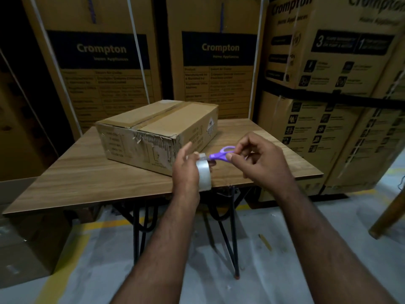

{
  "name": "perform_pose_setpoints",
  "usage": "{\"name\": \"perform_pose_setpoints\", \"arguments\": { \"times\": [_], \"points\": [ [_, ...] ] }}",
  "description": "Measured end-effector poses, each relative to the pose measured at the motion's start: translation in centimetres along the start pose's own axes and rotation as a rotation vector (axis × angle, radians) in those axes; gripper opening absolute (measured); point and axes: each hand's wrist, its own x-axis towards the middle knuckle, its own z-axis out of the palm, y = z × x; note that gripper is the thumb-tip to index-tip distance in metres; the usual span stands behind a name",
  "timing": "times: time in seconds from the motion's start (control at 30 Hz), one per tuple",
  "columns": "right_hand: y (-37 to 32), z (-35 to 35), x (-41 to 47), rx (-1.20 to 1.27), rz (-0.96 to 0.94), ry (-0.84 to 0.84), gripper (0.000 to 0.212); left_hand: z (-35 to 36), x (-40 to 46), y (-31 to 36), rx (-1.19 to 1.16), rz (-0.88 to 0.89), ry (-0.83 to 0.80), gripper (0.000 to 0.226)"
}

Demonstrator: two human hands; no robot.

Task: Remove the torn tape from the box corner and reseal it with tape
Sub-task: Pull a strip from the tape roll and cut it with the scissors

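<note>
A brown cardboard box (153, 130) lies on the wooden table (87, 172), its near face torn and ragged along the top edge and at the right corner (173, 139). Just in front of that corner, my left hand (186, 170) holds a roll of clear tape (203, 174) upright. My right hand (260, 159) grips purple-handled scissors (221, 153), which point left toward the top of the roll. The scissor blades are mostly hidden behind the roll and my fingers.
Tall printed cardboard cartons (105, 62) stand close behind and to the right (328, 84) of the table. The table has black metal legs (232, 238) over a pale sheeted floor. Another box (28, 249) sits on the floor at the left.
</note>
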Motion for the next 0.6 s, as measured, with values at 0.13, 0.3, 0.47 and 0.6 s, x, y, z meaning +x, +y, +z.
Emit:
{"name": "perform_pose_setpoints", "arguments": {
  "times": [0.13, 0.3, 0.47, 0.6],
  "points": [
    [-0.6, 2.5, -0.2, 0.026, 0.089, 0.068, 0.02, 1.5, 0.8, 1.6, -0.33, -0.119, 0.0, 0.052],
    [1.9, 5.5, 1.1, 0.03, 0.227, -0.032, 0.028, 2.5, 1.2, 1.3, -0.491, -0.163, -0.026, 0.061],
    [4.0, 6.0, 2.4, -0.145, 0.164, 0.006, 0.033, 2.4, 1.6, 0.5, -0.399, -0.219, -0.015, 0.039],
    [4.8, 4.7, 4.6, -0.307, 0.166, 0.027, 0.03, 1.9, 2.3, -1.1, -0.225, -0.342, -0.019, 0.032]
  ]
}}
